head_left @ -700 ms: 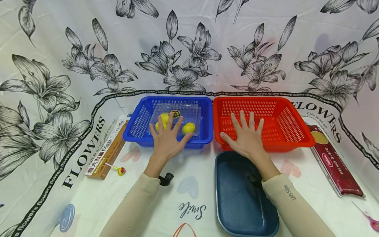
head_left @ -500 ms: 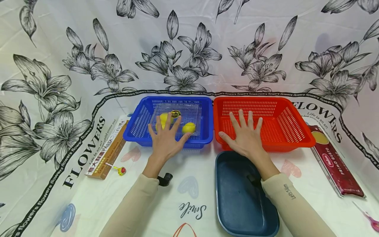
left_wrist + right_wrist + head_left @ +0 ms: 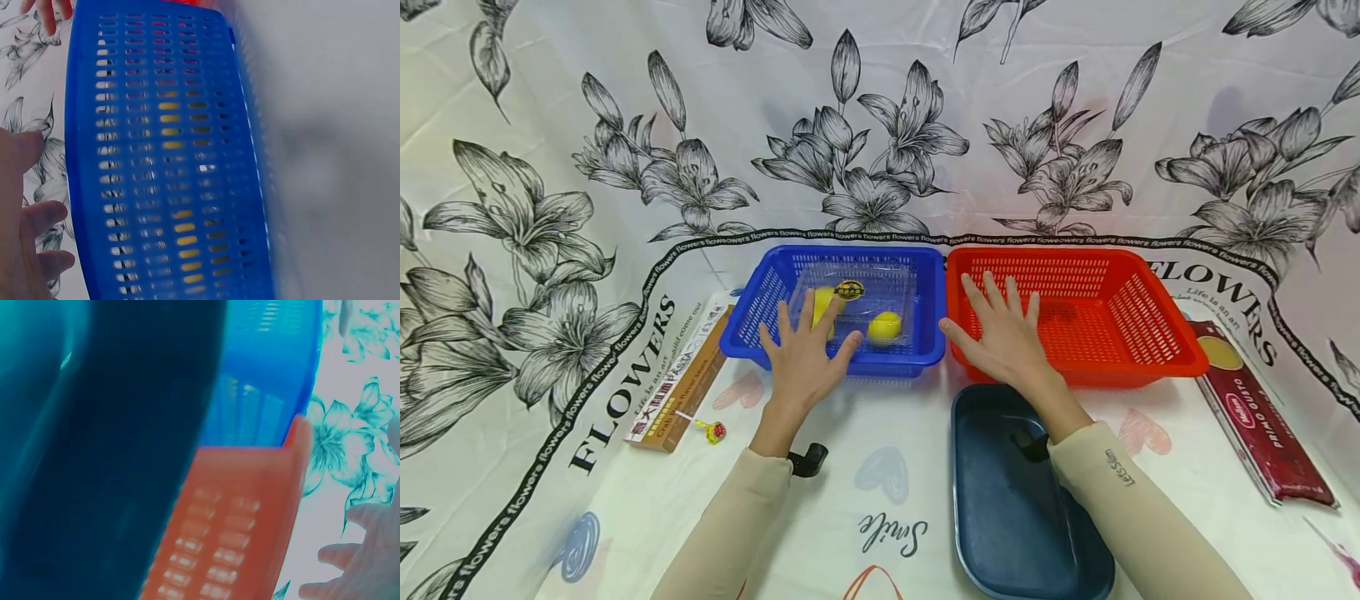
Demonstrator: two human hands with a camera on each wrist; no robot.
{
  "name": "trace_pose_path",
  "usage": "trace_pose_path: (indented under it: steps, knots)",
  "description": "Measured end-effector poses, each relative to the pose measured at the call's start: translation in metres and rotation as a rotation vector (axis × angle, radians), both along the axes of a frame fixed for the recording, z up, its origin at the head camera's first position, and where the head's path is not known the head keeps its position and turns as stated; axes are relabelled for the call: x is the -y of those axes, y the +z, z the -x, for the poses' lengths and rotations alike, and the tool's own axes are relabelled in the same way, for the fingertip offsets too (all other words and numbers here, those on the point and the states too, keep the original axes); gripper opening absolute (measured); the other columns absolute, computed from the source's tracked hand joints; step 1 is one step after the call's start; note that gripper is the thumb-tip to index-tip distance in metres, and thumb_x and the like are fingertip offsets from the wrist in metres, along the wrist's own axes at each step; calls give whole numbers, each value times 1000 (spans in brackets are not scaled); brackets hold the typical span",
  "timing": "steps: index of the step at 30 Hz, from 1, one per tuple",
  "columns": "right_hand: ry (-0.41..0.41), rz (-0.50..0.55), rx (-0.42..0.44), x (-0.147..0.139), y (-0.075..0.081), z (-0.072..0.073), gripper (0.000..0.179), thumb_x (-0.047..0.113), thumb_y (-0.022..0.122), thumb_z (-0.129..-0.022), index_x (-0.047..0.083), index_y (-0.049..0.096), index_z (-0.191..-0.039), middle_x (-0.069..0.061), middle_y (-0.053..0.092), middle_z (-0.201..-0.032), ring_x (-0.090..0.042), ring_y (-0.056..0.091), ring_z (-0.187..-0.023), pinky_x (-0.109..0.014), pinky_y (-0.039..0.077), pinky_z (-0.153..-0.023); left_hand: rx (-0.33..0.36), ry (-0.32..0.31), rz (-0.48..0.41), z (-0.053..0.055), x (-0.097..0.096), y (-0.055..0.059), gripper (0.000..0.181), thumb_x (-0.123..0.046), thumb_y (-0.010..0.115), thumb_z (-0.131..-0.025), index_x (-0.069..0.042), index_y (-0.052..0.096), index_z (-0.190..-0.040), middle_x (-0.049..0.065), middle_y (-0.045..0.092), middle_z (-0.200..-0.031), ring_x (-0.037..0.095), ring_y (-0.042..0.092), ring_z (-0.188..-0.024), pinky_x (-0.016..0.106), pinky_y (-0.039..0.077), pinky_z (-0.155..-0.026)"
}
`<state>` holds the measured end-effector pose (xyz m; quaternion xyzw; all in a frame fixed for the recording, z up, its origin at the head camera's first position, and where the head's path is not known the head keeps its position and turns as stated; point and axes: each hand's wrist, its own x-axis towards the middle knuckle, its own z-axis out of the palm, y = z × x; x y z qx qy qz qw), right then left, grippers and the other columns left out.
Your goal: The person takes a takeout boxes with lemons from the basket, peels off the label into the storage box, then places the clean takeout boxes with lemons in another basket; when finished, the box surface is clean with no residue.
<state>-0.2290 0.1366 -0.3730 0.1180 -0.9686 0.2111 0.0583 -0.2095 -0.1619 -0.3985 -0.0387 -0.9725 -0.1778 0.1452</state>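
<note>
My left hand (image 3: 803,360), fingers spread and holding nothing, hovers at the near edge of a blue plastic basket (image 3: 748,333). Inside that basket lies a clear plastic box (image 3: 880,287) with a dark round label and yellow lemon-like fruits (image 3: 884,327); my fingers partly hide some of them. My right hand (image 3: 1006,343), also spread, is over the near left part of a red plastic basket (image 3: 1150,333), which has slotted walls. In the left wrist view, yellow shows through the slots of the blue basket (image 3: 156,187). The right wrist view shows my right fingers (image 3: 340,555) beside the red basket's rim.
A dark blue tray (image 3: 1015,533) lies below my right forearm. At left are a pasta box (image 3: 685,383) and a lollipop (image 3: 713,432). A dark red packet (image 3: 1262,417) lies at right, near a pink item (image 3: 1345,562) cut off by the frame. A flowered cloth (image 3: 872,200) hangs behind.
Both hands have shifted slightly left, still spread and holding nothing. The head view has turned a little, so the baskets sit slightly farther right in it.
</note>
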Motion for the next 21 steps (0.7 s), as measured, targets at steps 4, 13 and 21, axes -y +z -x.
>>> trace_pose_path:
  steps: [4,13,21]
  knots:
    - [29,72,35,12,6,4,89,79,38,-93,31,14,-165,-13,10,-173,-47,3,-158,-72,-8,-120,-9,20,-4,-1,8,-4,71,-68,41,-99,-32,35,-159,12,18,-172,52,2,-156,82,1,-114]
    - [113,125,99,37,10,17,80,72,38,-98,30,20,-164,-13,17,-172,-43,10,-158,-71,-4,-122,-33,59,-29,-5,26,-9,70,-65,44,-99,-28,39,-158,12,19,-171,53,6,-156,81,2,-114]
    - [184,158,118,53,11,27,77,59,46,-101,21,23,-164,-15,28,-168,-41,20,-157,-67,12,-124,-36,107,-46,-9,44,-11,68,-62,45,-100,-25,41,-157,14,19,-171,56,8,-154,81,1,-114]
